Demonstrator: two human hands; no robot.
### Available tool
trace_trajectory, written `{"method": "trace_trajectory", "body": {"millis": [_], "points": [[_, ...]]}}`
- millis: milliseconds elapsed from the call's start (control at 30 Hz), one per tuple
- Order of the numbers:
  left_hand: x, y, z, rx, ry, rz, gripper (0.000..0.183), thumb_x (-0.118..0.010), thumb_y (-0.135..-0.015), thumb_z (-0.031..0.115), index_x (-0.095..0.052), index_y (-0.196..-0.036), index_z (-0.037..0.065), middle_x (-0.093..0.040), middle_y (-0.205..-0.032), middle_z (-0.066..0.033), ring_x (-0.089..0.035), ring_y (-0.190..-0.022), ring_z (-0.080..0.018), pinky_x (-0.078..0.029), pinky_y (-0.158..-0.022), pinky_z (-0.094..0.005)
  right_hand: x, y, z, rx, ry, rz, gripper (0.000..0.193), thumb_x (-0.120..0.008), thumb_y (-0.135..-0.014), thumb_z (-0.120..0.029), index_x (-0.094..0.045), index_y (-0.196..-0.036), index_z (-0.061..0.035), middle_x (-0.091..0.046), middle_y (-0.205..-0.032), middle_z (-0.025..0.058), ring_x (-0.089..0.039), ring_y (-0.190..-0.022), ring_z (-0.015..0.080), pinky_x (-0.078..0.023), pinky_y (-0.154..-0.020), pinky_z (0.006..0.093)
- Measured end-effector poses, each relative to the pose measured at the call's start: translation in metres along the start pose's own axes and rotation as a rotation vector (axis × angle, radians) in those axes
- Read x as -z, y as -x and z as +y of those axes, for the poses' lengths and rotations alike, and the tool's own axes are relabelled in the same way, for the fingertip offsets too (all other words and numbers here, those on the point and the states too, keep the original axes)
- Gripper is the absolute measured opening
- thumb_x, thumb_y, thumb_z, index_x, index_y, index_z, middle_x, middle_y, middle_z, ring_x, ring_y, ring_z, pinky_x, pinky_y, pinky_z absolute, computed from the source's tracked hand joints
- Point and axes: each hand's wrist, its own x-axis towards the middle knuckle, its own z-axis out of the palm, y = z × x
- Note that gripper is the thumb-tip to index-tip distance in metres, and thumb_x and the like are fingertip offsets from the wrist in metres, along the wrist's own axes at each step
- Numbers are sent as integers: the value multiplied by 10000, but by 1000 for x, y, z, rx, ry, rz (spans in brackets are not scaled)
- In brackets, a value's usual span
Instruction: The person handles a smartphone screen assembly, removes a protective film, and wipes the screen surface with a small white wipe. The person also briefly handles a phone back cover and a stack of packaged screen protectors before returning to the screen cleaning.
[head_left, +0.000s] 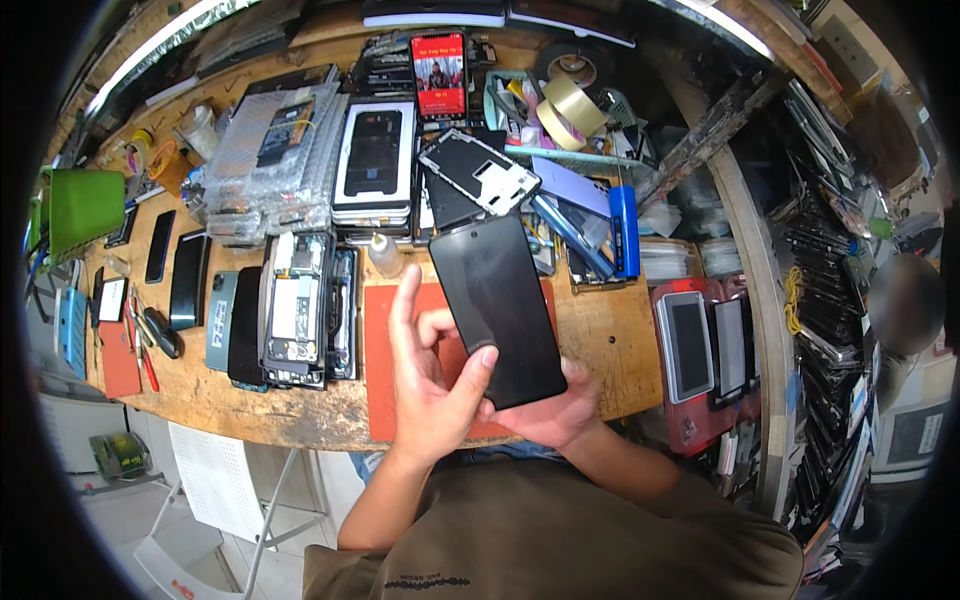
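Grip check: your right hand (545,410) cradles a dark phone screen panel (497,306) from beneath, above the red mat (385,330) on the counter (600,335). Left hand (430,375) thumb presses its near-left edge, fingers spread. Looks like inspection; next, steady both edges.

A dark, unlit phone screen (497,309) rests on the right hand (545,410), with the left hand (432,385) touching its lower left edge. Well beyond the hands stands a lit phone screen (439,74), red-toned. To the left hand's far left lie clear bubble-wrap packages (270,160). Right of the right hand sits a grey-screened tablet (689,345).
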Motion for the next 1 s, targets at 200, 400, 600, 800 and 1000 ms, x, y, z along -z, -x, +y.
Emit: {"method": "trace_trajectory", "body": {"millis": [200, 400, 600, 800, 1000], "points": [[1, 11, -1, -59, -42, 16, 862, -678, -962, 0, -133, -1629, -33, -636, -1200, -137, -648, -1013, -113, -574, -663, -173, 3, 0, 1, -52, 24, -83, 890, -703, -858, -539, -404, -1540, -50, -518, -1450, 104, -559, -1230, 270, -457, -1028, 459], [2, 20, 7, 13, 9, 21, 866, -702, -950, 23, -170, -1632, -18, -620, -1266, -151, -632, -1092, -144, -554, -867, -252, 3, 2, 5, -69, 29, -117, 875, -710, -859, -515, -420, -1517, -16, -542, -1397, 139, -588, -1188, 300, -462, -1041, 468], [19, 22, -3, -79, 41, 213, 832, -733, -957, 153, -267, -1631, 9, -586, -1278, -89, -605, -1019, -125, -525, -909, -287, -18, 9, -12, 178, 1051, 156, 587, -830, -811, -224, -643, -1329, -21, -650, -1268, 153, -671, -1141, 309, -507, -1038, 429], [66, 53, -13, 176, -66, 254, 502, -631, -1044, 84, -461, -1494, -60, -664, -1313, -160, -694, -1024, -142, -602, -817, -267, -33, 24, -30, 453, 2280, -69, 604, -940, -691, -234, -709, -1220, -58, -647, -1271, 187, -684, -1042, 328, -536, -901, 416], [70, 74, -31, 279, 37, 373, 434, -696, -995, 33, -531, -1378, -86, -729, -1114, -162, -732, -849, -172, -665, -700, -318, -26, 30, -25, 373, 2283, -92, 597, -907, -751, -272, -679, -1254, -45, -641, -1253, 176, -669, -1063, 336, -537, -894, 431]]}}
